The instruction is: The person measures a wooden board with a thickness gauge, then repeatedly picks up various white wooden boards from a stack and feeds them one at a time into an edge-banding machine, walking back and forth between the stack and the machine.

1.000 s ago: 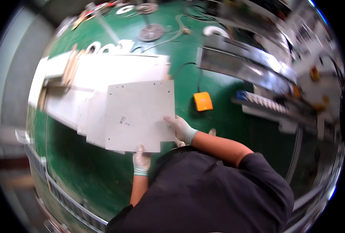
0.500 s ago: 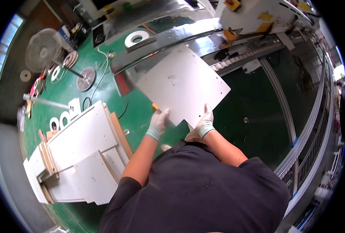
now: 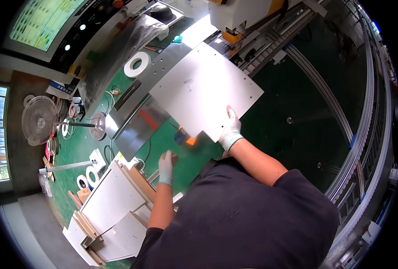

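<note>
My right hand (image 3: 231, 127), in a pale glove, grips the near corner of a white square panel (image 3: 201, 85) with small holes along its edges and a notch at the near side. The thumb lies on top; the fingers are hidden underneath. The panel's far part lies over the grey metal machine table (image 3: 167, 58); whether it touches cannot be told. My left hand (image 3: 166, 165), also gloved, is off the panel above the floor, its fingers loosely bent and nothing visible in them. It is nearest to the stack of white panels (image 3: 114, 193) at the left.
A white machine head (image 3: 239, 15) stands beyond the panel, with a metal rail frame (image 3: 324, 85) curving along the right. A control screen (image 3: 42, 24) is at the far left. White tape rolls (image 3: 137, 65), a stand fan (image 3: 40, 121) and cables are around the table.
My left hand has let go of the panel and moved down and left. My right hand still holds it. The view has turned, bringing the control screen in.
</note>
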Available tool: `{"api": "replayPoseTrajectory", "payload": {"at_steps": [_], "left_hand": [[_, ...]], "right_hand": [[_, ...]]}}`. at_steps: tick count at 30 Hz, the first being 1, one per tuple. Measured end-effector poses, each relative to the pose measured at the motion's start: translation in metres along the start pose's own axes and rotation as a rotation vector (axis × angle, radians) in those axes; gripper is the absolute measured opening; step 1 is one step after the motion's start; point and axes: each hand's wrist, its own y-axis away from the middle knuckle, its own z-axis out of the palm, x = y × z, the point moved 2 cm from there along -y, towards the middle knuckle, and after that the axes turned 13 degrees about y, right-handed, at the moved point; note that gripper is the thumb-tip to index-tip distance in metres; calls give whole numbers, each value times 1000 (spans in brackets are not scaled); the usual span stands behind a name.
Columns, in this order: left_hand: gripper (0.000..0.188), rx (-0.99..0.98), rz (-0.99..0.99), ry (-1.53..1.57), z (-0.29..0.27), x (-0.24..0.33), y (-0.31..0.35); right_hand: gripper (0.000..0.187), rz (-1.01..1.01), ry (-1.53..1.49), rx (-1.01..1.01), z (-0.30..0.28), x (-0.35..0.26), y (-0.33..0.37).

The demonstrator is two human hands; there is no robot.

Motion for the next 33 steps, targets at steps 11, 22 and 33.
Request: {"api": "replayPoseTrajectory", "payload": {"at_steps": [11,22,33], "left_hand": [[40,98,-204,-468,-75,-165,75],[36,680,-24,-75,-116,-99,180],[62,1975,-424,454,-293,-152,357]], "right_hand": [[50,-409,158,4,-35,-200,-119],[46,-594,161,9,-44,-289,-187],[28,52,1224,-273,-130,159,-62]]}}
